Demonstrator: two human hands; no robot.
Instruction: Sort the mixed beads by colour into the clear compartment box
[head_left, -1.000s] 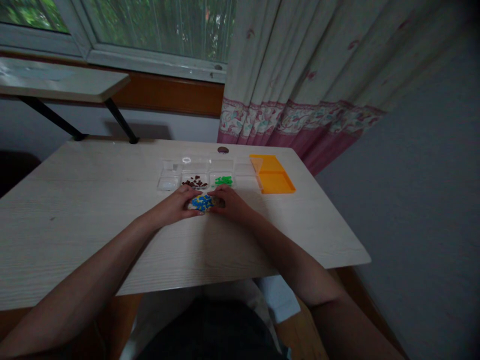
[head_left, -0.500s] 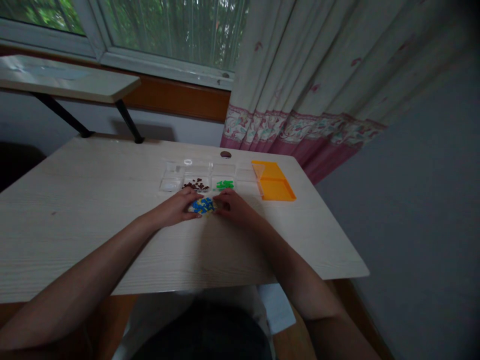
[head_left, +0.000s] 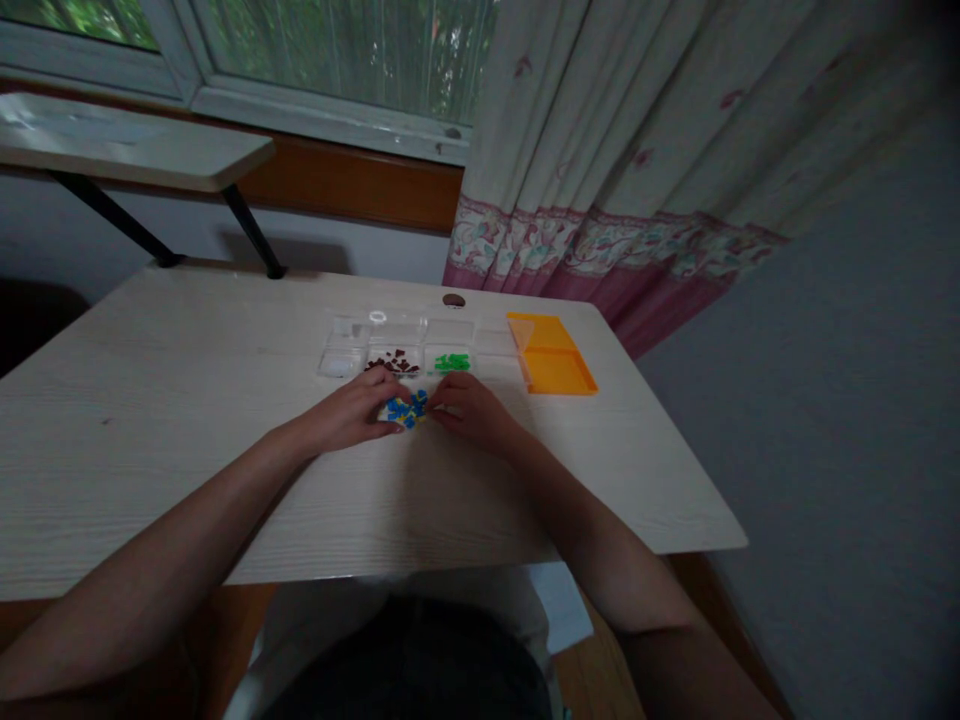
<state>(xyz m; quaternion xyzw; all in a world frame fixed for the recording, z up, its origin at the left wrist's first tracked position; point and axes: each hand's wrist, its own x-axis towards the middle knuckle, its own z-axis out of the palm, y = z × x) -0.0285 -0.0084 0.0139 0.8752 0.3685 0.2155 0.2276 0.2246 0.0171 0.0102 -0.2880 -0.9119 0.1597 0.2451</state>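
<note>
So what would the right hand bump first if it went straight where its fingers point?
Most likely the blue pile, right at its fingertips. The right hand points left at it; the left hand is just beyond.

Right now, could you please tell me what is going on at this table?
A seated person has both hands on a pale wooden table. The left hand and the right hand flank a small pile of blue and yellow plastic pieces, fingertips at its edges. Whether either hand pinches a piece is too small to tell. Just beyond lies a clear plastic compartment box holding dark brown pieces and green pieces, with an orange plastic tray to its right.
</note>
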